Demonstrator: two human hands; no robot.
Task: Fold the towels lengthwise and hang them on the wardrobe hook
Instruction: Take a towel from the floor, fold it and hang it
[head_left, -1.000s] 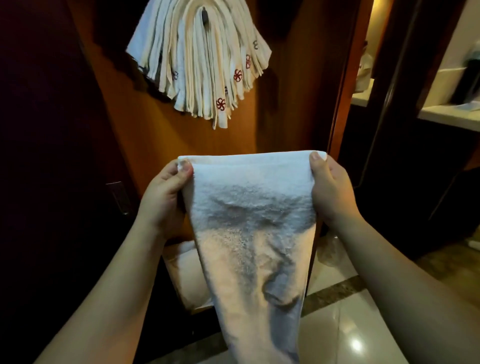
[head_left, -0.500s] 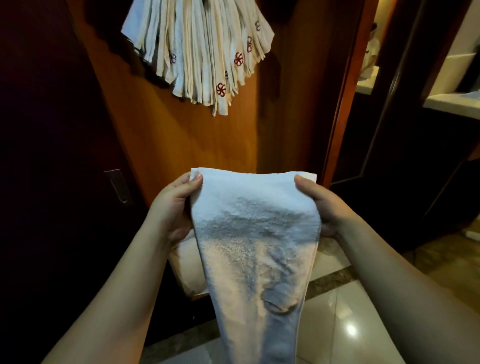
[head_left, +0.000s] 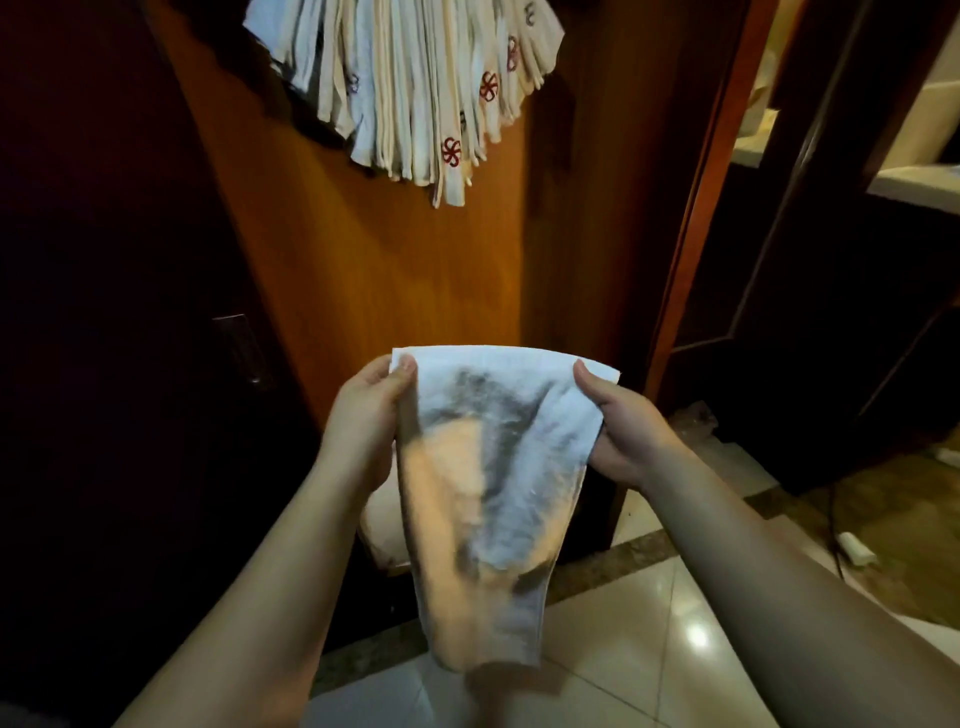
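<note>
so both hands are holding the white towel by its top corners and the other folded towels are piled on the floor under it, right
Not quite. The left hand and right hand do hold the white towel by its top corners, but the other folded towels are not on the floor: the head view shows them hanging in a bunch high on the wooden wardrobe panel.

Hung towels (head_left: 415, 88) at twelve o'clock cut off by the top edge, their hook unseen, fingers of both hands hidden behind the held towel (head_left: 493, 467), its lower end blurred
</note>
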